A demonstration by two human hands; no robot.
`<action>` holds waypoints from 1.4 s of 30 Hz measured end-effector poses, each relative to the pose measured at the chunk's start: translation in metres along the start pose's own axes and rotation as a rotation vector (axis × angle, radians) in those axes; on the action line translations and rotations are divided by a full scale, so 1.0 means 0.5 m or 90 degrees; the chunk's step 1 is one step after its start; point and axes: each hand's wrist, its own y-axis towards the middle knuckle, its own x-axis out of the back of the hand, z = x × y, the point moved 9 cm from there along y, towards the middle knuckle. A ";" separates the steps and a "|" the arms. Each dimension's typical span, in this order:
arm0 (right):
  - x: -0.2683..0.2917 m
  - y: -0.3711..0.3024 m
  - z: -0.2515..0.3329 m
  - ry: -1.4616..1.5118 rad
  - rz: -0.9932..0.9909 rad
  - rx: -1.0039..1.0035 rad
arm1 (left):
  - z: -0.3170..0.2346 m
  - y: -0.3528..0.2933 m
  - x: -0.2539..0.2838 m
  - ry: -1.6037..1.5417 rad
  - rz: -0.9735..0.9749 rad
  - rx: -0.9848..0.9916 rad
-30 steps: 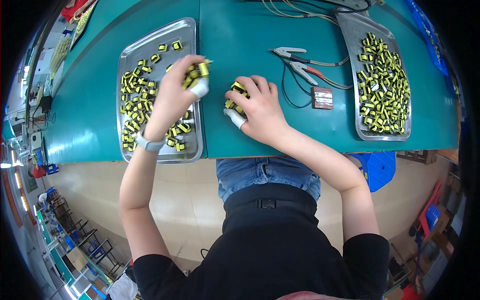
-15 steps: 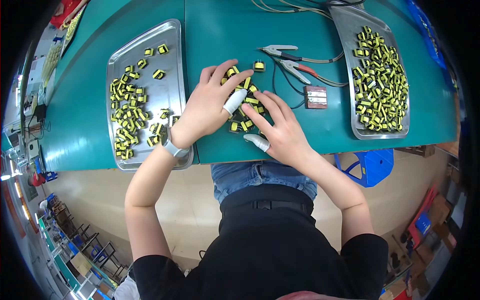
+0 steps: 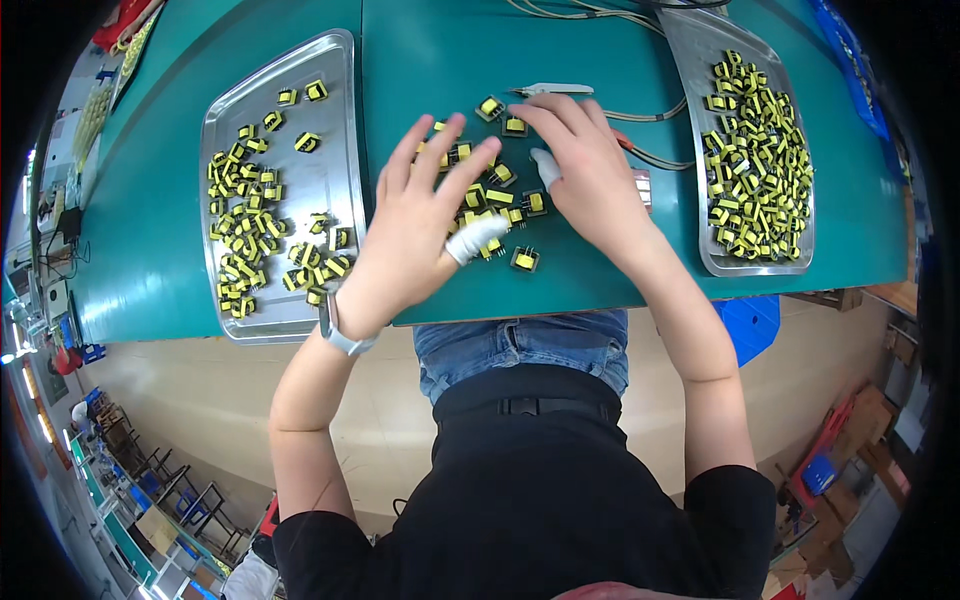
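Many blocks [image 3: 500, 197] lie messily at twelve o'clock, already out, by the left hand [image 3: 405, 235] and right hand [image 3: 597, 185], fingers wide; the ten-o'clock tray [image 3: 332, 125] and two-o'clock tray [image 3: 690, 62] hold more.

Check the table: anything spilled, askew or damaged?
Only the loose yellow-and-black components on the green table, near the left hand and right hand, stand out: they lie scattered at mixed angles, outside the left tray and right tray. No damage is visible.
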 end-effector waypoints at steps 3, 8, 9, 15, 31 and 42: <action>-0.038 0.027 -0.001 -0.077 0.067 0.050 | -0.066 -0.022 0.005 -0.042 0.015 -0.108; -0.040 0.028 -0.007 -0.094 0.081 0.029 | -0.120 -0.069 -0.027 -0.030 0.014 -0.193; -0.014 0.021 -0.012 0.004 0.041 -0.013 | -0.124 -0.074 -0.035 -0.031 0.013 -0.192; 0.053 -0.096 -0.098 0.662 0.026 -0.414 | -0.131 -0.078 -0.069 -0.003 -0.043 -0.159; 0.139 -0.220 -0.159 0.224 -0.079 -0.313 | -0.165 -0.054 -0.098 -0.127 -0.025 -0.057; 0.154 -0.177 -0.101 0.062 -0.049 -0.226 | -0.158 -0.046 -0.095 -0.073 -0.063 -0.079</action>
